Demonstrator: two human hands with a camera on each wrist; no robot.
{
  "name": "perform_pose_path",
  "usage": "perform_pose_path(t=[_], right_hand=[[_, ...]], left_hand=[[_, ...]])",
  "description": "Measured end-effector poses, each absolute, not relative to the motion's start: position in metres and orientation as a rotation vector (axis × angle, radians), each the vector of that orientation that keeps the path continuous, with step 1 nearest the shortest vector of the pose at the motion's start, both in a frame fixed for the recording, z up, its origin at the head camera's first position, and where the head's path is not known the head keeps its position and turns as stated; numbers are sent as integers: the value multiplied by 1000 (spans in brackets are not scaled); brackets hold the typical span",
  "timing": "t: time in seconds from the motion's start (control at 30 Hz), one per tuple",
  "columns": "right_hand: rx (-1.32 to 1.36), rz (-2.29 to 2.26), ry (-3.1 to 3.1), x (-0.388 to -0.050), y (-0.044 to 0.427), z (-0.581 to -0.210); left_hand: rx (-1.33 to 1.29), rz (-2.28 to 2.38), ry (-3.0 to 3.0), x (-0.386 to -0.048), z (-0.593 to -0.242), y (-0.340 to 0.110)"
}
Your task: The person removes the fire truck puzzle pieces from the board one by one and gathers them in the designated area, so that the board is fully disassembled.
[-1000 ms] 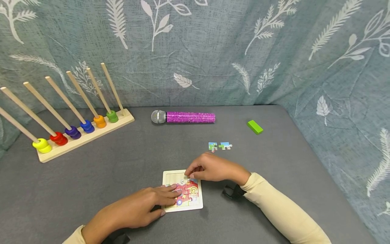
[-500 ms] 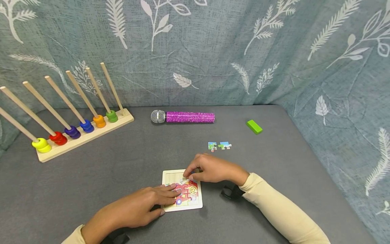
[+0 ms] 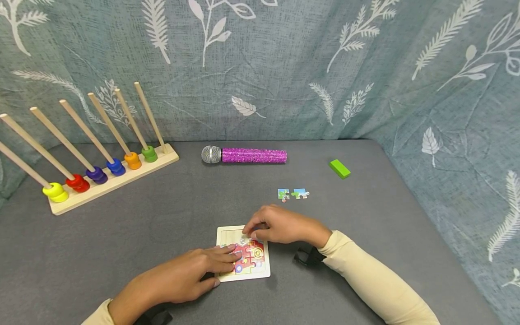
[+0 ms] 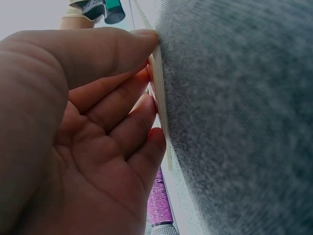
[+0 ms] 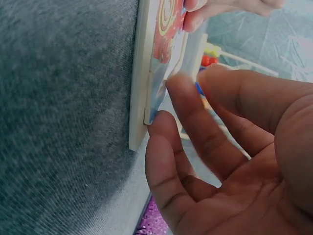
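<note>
A small wooden jigsaw puzzle tray (image 3: 262, 274) lies on the grey table, its fitted pieces showing a red vehicle. My left hand (image 3: 195, 275) rests on its left side, fingers stretched over the picture and thumb at the near edge. Over the tray's far right part, my right hand (image 3: 280, 224) has curled fingers and holds a puzzle piece (image 5: 157, 93) at the picture's edge; the fingers partly cover it in the head view. The tray's upper left part shows bare wood. Beyond the right hand lie two loose puzzle pieces, a left one (image 3: 283, 194) and a right one (image 3: 300, 193).
A sparkly purple microphone (image 3: 252, 155) lies near the table's far edge. To its right is a green block (image 3: 339, 169). At the left stands a wooden bead stacker (image 3: 122, 178) with tall pegs and coloured beads. A patterned curtain (image 3: 284, 67) hangs behind.
My right fingertips have shifted slightly left over the tray. The left hand stays in place on the puzzle, and the two loose pieces have not moved.
</note>
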State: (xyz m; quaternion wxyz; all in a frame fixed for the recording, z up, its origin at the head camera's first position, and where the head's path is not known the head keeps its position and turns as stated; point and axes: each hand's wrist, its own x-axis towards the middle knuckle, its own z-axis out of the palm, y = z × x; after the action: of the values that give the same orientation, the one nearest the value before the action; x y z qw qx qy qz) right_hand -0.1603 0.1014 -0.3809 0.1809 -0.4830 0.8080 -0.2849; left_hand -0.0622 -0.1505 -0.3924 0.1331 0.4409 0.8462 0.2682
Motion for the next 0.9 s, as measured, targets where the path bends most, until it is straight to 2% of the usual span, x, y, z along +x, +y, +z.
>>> perform_pose_path(t=[0.37, 0.67, 0.9], right_hand=[[-1230, -858, 2279, -159, 100, -375], [-1337, -819, 2309, -160, 101, -376], [-1307, -839, 2329, -161, 102, -377]], left_hand=[[1255, 787, 2444, -63, -392, -151], [1234, 789, 2443, -63, -391, -150], [1227, 794, 2440, -63, -391, -151]])
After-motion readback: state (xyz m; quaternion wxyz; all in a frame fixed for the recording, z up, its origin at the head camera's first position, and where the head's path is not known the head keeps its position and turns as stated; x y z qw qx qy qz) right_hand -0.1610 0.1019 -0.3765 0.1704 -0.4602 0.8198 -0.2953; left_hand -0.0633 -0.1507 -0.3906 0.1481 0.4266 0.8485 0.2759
